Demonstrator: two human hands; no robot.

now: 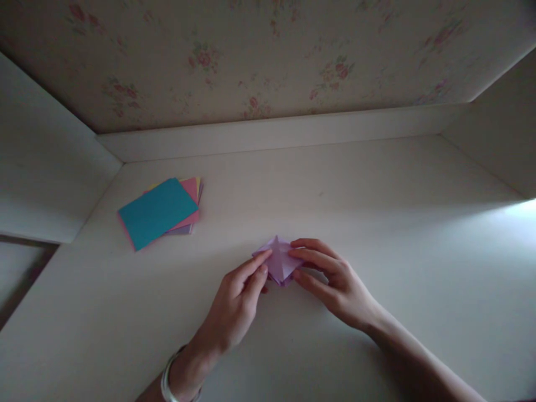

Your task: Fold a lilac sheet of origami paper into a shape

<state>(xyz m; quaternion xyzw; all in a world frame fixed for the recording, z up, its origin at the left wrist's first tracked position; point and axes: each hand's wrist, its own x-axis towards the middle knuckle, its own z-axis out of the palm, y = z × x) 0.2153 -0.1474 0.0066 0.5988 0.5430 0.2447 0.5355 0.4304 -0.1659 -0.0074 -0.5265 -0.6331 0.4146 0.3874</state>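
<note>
A small folded piece of lilac paper lies on the white desk in front of me. My left hand pinches its left edge with the index finger on top and the other fingers curled. My right hand presses and grips the paper's right side with thumb and fingers close together. A bracelet sits on my left wrist.
A stack of coloured paper sheets, teal on top with pink, yellow and lilac below, lies at the back left. A low white ledge and floral wallpaper close the back. White side walls stand left and right. Bright light falls at the right edge.
</note>
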